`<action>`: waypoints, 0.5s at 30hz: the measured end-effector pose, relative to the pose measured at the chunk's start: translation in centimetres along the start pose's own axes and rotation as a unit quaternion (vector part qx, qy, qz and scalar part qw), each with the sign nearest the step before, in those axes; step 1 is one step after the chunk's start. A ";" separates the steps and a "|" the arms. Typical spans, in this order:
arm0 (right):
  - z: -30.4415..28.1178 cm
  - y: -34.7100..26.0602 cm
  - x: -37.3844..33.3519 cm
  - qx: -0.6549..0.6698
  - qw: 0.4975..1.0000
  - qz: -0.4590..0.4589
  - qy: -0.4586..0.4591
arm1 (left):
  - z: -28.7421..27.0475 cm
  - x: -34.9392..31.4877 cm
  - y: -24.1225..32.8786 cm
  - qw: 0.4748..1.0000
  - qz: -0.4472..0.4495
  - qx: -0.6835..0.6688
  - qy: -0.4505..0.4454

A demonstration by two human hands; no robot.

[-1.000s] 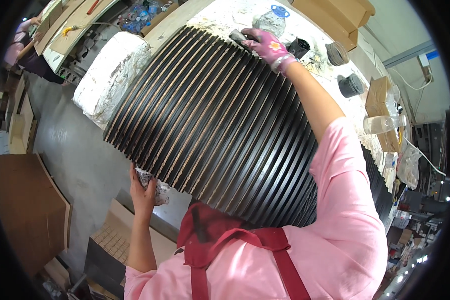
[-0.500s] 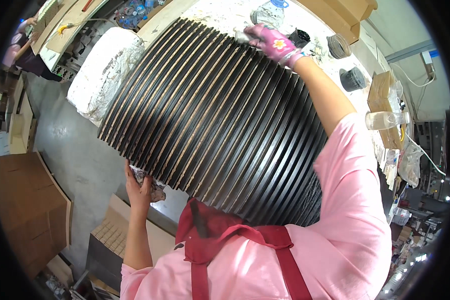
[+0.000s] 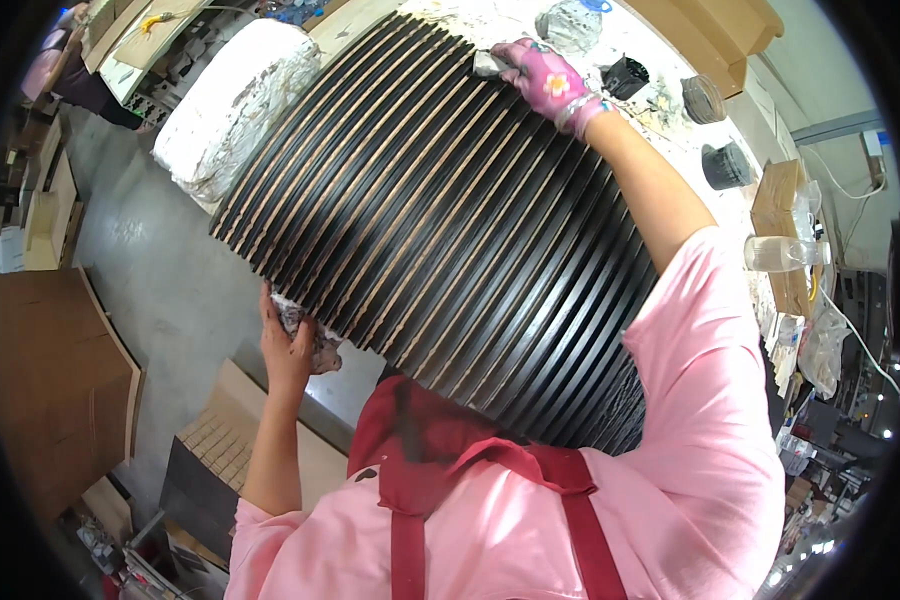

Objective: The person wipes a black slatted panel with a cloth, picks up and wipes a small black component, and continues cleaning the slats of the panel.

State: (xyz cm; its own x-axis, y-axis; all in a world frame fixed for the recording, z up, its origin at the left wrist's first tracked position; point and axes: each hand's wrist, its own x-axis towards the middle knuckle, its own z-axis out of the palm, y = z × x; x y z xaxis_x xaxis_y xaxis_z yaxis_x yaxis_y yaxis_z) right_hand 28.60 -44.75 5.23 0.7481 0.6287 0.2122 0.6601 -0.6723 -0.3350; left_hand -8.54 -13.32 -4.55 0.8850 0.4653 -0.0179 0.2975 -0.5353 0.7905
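A wide row of black strips with pale brown edges lies side by side across the table in front of me. In a pink flowered glove, my right hand grips a small greyish-white pad, which touches the strips' far ends. My bare left hand is at the near left edge of the strips, its fingers curled around a crumpled, dark-stained white rag. Part of that rag is hidden behind the fingers and under the strips' ends.
Left of the strips is a white wrapped bundle. Black pots, a clear bottle and a cardboard box stand along the right. Large cardboard lies lower left on the floor side. Another person is far left.
The view has shifted a little. My right hand has moved slightly left with the pad, away from the pots, and is less blurred. The left hand keeps its place at the strips' edge.
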 end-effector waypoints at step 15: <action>2.5 -9.6 -3.7 0.031 0.965 -0.259 0.030 | -0.6 -0.9 1.1 0.999 0.002 0.031 0.016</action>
State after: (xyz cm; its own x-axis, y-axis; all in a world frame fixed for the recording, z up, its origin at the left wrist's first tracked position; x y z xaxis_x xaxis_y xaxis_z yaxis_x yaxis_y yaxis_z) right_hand 19.34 -39.64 5.40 0.3234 0.8487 0.4186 0.9424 -0.2488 -0.2236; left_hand -9.23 -13.90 -3.31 0.8743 0.4854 0.0058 0.3163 -0.5787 0.7517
